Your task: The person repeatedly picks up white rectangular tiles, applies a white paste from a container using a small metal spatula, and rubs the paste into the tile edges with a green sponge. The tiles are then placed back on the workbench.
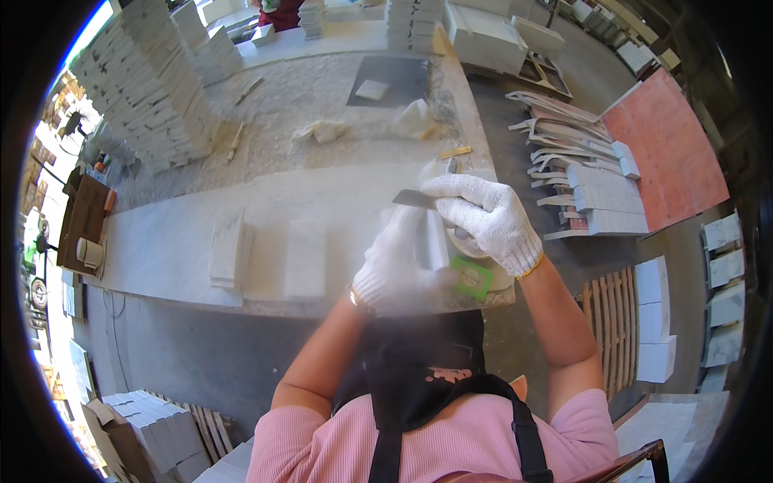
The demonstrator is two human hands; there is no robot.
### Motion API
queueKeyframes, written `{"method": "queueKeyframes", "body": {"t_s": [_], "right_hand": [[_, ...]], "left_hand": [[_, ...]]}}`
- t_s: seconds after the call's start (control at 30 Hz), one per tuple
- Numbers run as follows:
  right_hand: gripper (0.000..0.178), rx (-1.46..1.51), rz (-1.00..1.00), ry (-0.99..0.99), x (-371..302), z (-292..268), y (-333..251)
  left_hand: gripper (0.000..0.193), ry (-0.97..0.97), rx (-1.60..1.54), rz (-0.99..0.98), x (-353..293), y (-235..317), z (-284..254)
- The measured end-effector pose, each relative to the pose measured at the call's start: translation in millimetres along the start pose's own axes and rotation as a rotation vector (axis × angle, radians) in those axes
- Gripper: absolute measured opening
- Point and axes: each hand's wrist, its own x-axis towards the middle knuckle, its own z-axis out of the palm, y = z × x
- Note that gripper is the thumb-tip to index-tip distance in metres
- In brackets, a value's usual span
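Left hand (396,262) wraps the pale stone strip (436,240) midway, right hand (486,219) pinches a dark flat tool (414,198) over it (stiff, dusty, probably chip-prone, so grip the long edges).

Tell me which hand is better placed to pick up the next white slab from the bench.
Left, probably. The left hand steadies the white piece and is nearer the white slabs lying to its left on the bench. The right hand grips a dark flat tool and is farther away.
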Motion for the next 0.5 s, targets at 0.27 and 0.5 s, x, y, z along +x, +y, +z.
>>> {"method": "queueKeyframes", "body": {"t_s": [0.27,0.5], "right_hand": [[0.027,-0.458,-0.367,-0.047,-26.5,-3.4,0.5],[0.028,-0.076,0.013,-0.047,-6.7,0.4,0.5]], "left_hand": [[0.095,0.046,-0.135,0.068,0.9,-13.0,3.4],[0.1,0.048,0.03,0.065,-1.6,-3.1,-0.8]]}}
